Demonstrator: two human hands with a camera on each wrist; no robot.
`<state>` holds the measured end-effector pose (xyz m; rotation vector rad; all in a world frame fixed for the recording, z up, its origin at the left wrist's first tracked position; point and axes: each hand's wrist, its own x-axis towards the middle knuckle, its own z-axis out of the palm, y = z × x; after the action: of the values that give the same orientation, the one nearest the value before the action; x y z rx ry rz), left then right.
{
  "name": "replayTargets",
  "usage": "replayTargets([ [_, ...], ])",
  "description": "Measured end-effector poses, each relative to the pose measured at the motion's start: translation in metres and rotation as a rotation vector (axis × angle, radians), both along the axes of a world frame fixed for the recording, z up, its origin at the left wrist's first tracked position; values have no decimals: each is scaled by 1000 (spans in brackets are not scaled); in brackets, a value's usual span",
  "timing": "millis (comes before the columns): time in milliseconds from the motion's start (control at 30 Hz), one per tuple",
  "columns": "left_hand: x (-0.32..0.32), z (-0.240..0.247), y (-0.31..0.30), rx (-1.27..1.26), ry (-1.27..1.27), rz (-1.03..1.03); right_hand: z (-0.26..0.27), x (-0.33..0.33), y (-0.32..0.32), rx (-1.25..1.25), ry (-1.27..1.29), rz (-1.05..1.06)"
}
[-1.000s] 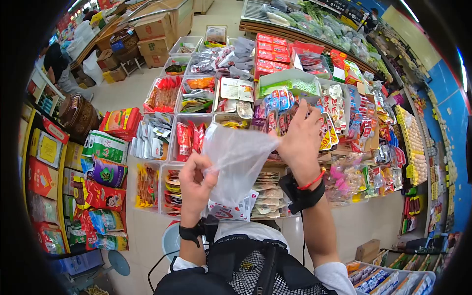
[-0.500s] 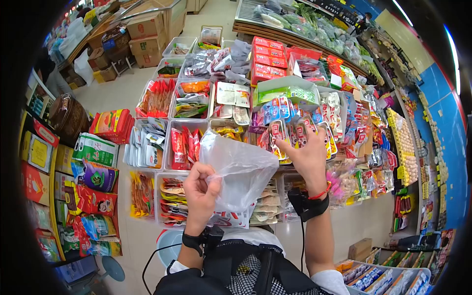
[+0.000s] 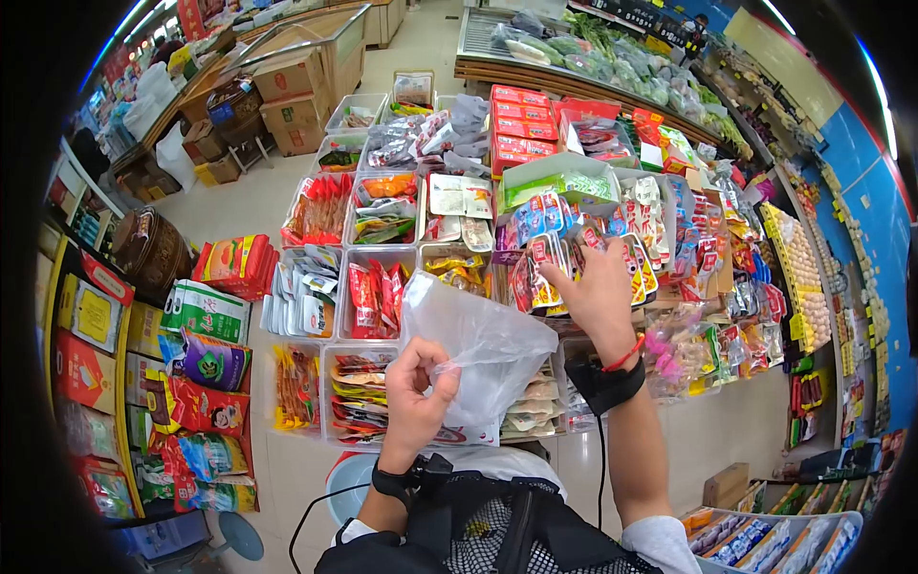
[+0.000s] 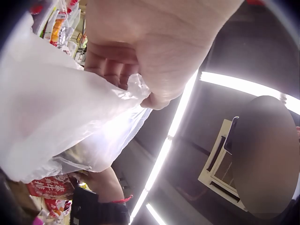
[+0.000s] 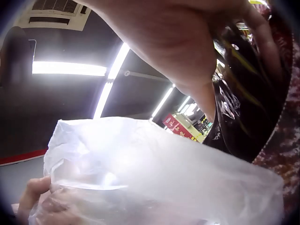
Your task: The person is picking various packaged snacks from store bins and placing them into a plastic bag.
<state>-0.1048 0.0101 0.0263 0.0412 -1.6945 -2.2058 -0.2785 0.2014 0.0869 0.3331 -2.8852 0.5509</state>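
Note:
My left hand [image 3: 418, 400] pinches the rim of a translucent plastic bag [image 3: 478, 344] between thumb and fingers. The bag hangs to the right of that hand, over the front row of bins, and its mouth is spread in the left wrist view. Over a pile of dark vacuum-sealed snack packets [image 3: 540, 273], my right hand [image 3: 602, 292] reaches down with its thumb apart from the fingers. From the right wrist, a shiny dark packet [image 5: 241, 101] shows between thumb and fingers. Some fingertips are hidden behind it.
Clear bins of bagged snacks surround the hands, including red packets [image 3: 376, 297] at left. A green-lined carton [image 3: 559, 182] and stacked red boxes [image 3: 523, 129] stand behind. Egg trays [image 3: 798, 277] line the right side. Rice bags [image 3: 212, 359] are stacked at far left.
The right hand has come down lower onto the dark packets, its thumb now apart from the fingers. The left hand, with the bag, has shifted right and slightly down.

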Motion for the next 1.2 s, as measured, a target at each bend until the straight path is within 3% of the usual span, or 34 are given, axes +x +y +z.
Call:
replayTargets([
  [200, -3, 9, 7, -66, -102, 109, -14, 2, 11, -175, 172, 112],
  [433, -7, 17, 8, -155, -133, 157, -15, 2, 11, -195, 234, 71],
  [600, -14, 21, 8, -100, -142, 168, 16, -4, 21, -213, 340, 113],
  [767, -23, 19, 4, -89, -96, 189, 47, -9, 51, -298, 278, 101],
  [900, -30, 20, 0, -56, -96, 183, 55, -17, 84, -433, 320, 99],
  [1033, -42, 19, -6, -30, -80, 179, 48, -27, 109, -743, 234, 53],
  [1200, -59, 20, -7, -35, -66, 182, 22, -35, 146, -1160, -43, -19],
])
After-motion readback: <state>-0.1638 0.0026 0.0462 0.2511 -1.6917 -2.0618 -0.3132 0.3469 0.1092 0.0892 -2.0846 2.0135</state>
